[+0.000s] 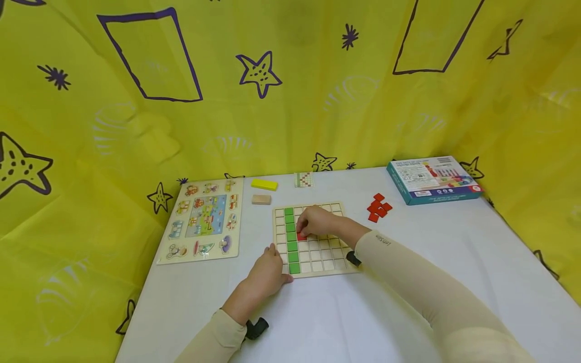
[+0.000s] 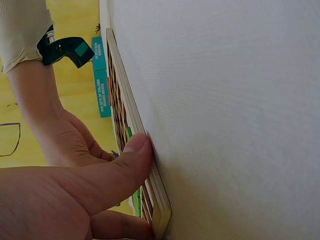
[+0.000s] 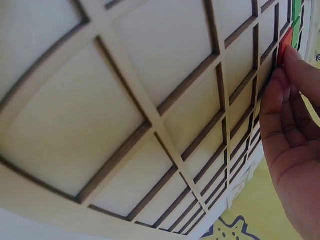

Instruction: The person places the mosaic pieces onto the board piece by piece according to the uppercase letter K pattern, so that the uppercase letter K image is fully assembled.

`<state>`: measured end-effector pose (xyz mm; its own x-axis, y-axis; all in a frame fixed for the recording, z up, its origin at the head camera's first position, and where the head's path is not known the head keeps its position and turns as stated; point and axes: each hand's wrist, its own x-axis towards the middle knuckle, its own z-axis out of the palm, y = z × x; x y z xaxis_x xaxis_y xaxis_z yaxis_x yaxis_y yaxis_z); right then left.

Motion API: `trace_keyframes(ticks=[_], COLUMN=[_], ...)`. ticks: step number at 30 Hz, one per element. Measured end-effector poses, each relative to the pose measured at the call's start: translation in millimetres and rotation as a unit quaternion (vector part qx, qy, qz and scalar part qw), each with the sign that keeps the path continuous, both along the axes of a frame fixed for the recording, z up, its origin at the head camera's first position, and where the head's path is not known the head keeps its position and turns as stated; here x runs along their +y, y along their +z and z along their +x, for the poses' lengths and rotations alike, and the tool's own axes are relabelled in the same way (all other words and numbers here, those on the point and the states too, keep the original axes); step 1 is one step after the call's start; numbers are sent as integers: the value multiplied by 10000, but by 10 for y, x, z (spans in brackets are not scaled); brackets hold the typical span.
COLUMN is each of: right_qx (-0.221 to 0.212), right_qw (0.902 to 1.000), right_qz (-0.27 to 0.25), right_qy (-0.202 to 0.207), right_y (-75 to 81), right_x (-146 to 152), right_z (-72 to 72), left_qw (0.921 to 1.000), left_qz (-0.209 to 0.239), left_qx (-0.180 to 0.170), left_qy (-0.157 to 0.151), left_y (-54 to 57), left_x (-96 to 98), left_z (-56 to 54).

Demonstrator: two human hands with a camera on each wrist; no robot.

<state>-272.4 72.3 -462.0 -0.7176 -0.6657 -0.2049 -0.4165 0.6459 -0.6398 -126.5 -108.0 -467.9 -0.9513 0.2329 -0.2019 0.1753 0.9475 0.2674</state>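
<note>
A wooden grid board (image 1: 328, 254) lies on the white table, with a column of green tiles (image 1: 291, 237) near its left side. My left hand (image 1: 264, 272) holds the board's near left corner, the thumb against the near edge and the fingers along the left side. In the left wrist view, the thumb (image 2: 132, 160) presses on the layered edge. Over the board, my right hand (image 1: 316, 222) pinches a red tile (image 3: 285, 42) between thumb and fingertips, at a cell directly right of the green column. The fingers partly cover this tile and the cells behind it.
Several loose red tiles (image 1: 379, 206) lie right of the board. A flat box (image 1: 436, 179) sits at the back right. Behind the board are a pattern card (image 1: 303, 179), a yellow block (image 1: 264, 185) and a plain wooden block (image 1: 261, 199). A picture puzzle (image 1: 206, 216) lies left.
</note>
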Motion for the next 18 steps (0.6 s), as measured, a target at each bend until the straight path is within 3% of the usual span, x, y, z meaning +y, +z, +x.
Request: trace_keyframes(ticks=[7,12,18], right_qx=[95,396,536], right_qw=[9990,9964,9910], right_qz=[-166,-96,65], right_qy=[-397,-743,-1224], right_y=[131,245,256], right_x=[225,568,1052], right_z=[-63,-182,-276], left_qw=[10000,10000,9999], left_qz=[19,38,48], left_qx=[-1,29,0], left_qy=[22,71,101], left_y=[-12,-23,-20], left_x=[8,6,4], left_z=[5,-7,-3])
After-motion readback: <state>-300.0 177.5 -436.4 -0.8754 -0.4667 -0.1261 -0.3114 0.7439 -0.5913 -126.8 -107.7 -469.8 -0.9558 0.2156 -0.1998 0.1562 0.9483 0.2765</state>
